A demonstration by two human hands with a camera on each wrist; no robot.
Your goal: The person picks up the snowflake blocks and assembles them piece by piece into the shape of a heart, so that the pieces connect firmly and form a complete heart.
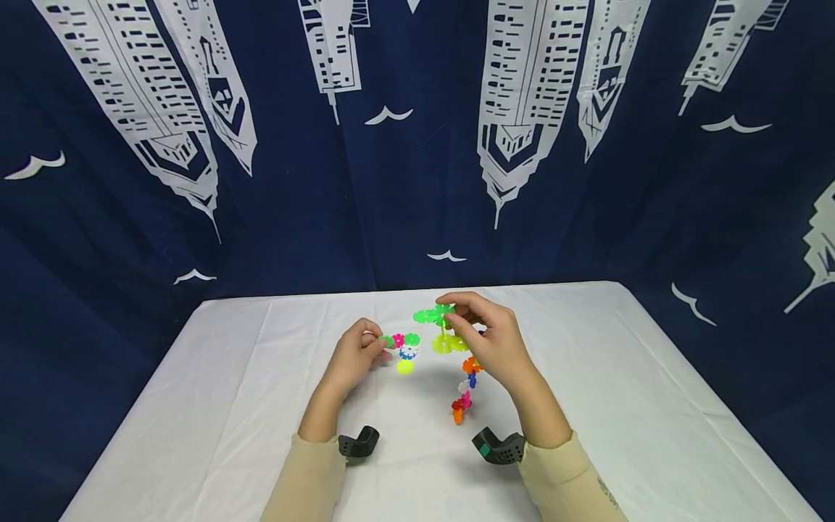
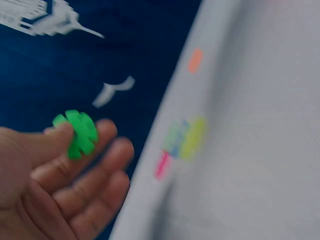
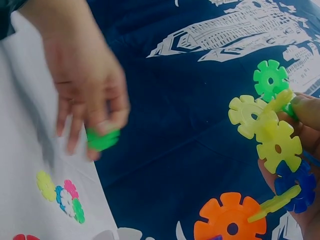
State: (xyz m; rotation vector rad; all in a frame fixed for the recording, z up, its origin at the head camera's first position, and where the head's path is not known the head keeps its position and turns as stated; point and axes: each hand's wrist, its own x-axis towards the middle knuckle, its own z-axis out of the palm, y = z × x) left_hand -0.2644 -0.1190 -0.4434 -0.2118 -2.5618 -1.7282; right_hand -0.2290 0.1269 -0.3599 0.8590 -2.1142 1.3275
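A tall chain of interlocking discs (image 1: 459, 362) is gripped by the right hand (image 1: 489, 341), while 1 green disc (image 1: 386, 341) is pinched in the left hand (image 1: 355, 355) and a few loose discs (image 1: 406, 351) are judged left to be added.

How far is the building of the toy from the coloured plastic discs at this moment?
Done: a chain of joined discs already hangs from the right hand, green and yellow on top, orange and red below. In hand: the left hand pinches one loose green disc, not yet joined to the chain. Left: a few loose discs lie on the white table, unattached.
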